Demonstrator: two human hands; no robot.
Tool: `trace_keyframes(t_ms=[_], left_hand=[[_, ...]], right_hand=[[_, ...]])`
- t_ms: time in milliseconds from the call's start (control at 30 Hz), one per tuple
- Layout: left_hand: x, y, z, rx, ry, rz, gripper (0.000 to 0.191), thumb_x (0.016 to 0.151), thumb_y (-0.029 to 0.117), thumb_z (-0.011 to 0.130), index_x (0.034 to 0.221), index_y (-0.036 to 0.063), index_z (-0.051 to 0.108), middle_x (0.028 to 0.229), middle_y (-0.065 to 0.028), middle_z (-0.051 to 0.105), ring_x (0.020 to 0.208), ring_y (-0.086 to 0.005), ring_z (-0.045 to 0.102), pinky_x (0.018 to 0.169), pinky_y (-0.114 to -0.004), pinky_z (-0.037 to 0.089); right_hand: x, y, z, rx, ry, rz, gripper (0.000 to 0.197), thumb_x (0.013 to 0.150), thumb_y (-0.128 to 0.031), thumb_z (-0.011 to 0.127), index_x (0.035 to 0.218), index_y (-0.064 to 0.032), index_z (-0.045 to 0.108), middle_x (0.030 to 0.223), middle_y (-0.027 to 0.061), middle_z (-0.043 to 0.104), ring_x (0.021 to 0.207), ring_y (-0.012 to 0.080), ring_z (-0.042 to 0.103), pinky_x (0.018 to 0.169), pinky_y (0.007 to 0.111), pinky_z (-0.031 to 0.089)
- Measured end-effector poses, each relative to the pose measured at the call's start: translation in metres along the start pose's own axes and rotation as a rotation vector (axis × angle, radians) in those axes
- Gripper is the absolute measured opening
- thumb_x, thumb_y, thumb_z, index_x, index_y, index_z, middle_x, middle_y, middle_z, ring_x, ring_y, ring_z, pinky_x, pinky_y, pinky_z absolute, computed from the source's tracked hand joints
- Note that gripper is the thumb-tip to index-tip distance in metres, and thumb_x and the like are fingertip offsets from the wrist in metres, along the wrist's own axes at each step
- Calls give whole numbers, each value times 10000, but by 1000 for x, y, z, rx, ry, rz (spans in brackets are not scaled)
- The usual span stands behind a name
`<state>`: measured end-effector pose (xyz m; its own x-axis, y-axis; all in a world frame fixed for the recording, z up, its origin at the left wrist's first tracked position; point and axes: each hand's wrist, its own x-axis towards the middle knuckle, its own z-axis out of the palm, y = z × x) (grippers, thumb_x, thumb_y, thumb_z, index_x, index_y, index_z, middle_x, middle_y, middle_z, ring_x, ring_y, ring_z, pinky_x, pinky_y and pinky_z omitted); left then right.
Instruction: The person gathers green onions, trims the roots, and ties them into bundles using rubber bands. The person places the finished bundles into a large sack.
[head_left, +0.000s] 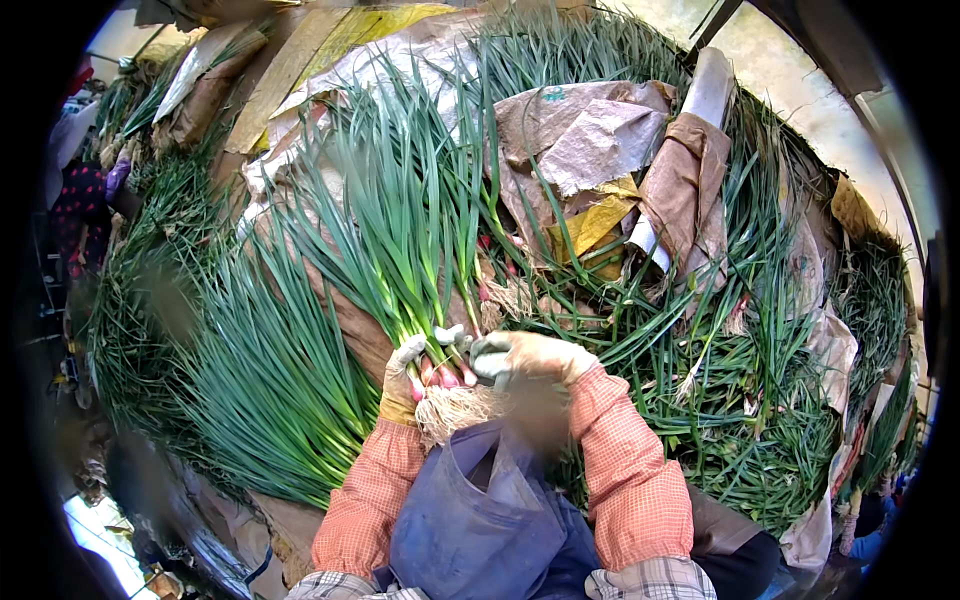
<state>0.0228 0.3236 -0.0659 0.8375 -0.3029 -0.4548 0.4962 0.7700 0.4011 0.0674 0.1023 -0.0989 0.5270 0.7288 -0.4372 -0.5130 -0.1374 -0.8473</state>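
A bunch of green onions (420, 262) with reddish bulbs and pale stringy roots lies before me, its long leaves pointing away. My left hand (403, 379), in a soiled light glove, is closed around the bunch just above the bulbs. At the bunch's right side is my right hand (517, 354), gloved too, with bent fingers at the stems and bulbs; whether it grips one cannot be told. The roots (454, 412) hang over a blue apron (480, 525). A large pile of green onions (277, 390) lies left of my left hand.
Loose leaves and trimmings (757, 442) heap up on the right. Beyond them lie crumpled woven sacks (600, 142) and a roll wrapped in brown cloth (686, 180). More onions (577, 49) lie at the back. Another person's arm in a dotted sleeve (81, 214) shows at the far left.
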Motion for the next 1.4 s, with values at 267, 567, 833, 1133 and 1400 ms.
trace_keyframes(t_ms=[267,567,833,1133,1400], left_hand=[[0,0,11,-250,-41,-28,458,898,304,486,1179,-55,525,1319,-255,464,1127,-395,531,869,-553,489],[1,-1,-5,-237,-13,5,510,904,308,451,1213,-95,509,1416,-253,356,1161,-398,482,995,-511,385],[3,2,9,-184,19,43,506,880,311,495,1196,-83,522,1391,-289,364,1248,-381,417,1073,-490,315],[19,-4,-5,-501,-271,-241,502,861,240,548,1236,-86,478,1176,-255,569,1032,-336,578,933,-461,457],[-26,14,16,37,79,115,397,849,164,549,1122,-125,548,1297,-322,450,1125,-310,549,1028,-383,401]], right_hand=[[71,-3,-25,-660,734,290,341,842,-299,599,1089,-65,567,1028,205,631,969,363,603,856,425,451],[21,2,42,-307,606,384,465,786,-418,683,1100,-100,558,995,133,642,947,248,619,881,361,449],[-22,-16,4,-961,1022,-128,122,785,-210,609,842,-106,637,720,99,614,730,293,616,640,413,475],[-11,3,45,664,373,-152,379,831,-91,671,1168,-12,515,946,2,549,810,82,506,738,215,442],[-62,2,12,524,466,-60,272,851,-108,646,1084,-67,512,872,-32,517,724,62,483,640,209,446]])
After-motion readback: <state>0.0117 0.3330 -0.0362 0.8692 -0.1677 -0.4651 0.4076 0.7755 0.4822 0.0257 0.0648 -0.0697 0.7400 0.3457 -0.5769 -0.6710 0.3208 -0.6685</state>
